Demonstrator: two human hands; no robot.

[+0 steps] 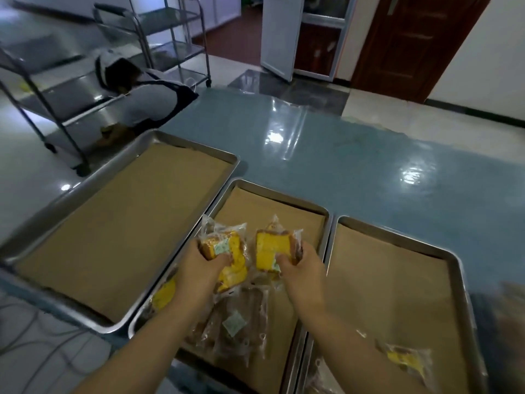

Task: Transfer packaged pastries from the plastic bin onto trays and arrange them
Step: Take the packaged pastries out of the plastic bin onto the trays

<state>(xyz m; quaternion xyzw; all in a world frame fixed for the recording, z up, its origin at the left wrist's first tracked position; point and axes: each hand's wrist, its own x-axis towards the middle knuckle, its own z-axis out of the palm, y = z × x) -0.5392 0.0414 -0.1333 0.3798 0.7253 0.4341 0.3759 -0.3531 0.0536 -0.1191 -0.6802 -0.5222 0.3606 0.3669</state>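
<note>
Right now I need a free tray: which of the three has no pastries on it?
The left tray: it shows only brown paper. The middle tray carries several packs, and the right tray has a pack at its near end.

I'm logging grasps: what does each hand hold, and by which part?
Left hand grips the left pastry by its near end; right hand grips the right pastry likewise, over the middle tray.

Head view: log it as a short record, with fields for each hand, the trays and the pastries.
left hand: grips a yellow pastry pack over the middle tray
right hand: grips a second pack beside the first
middle tray: paper-lined, more packs lying at its near end
right tray: paper-lined, further packs at its near end
left tray: paper-lined
</note>
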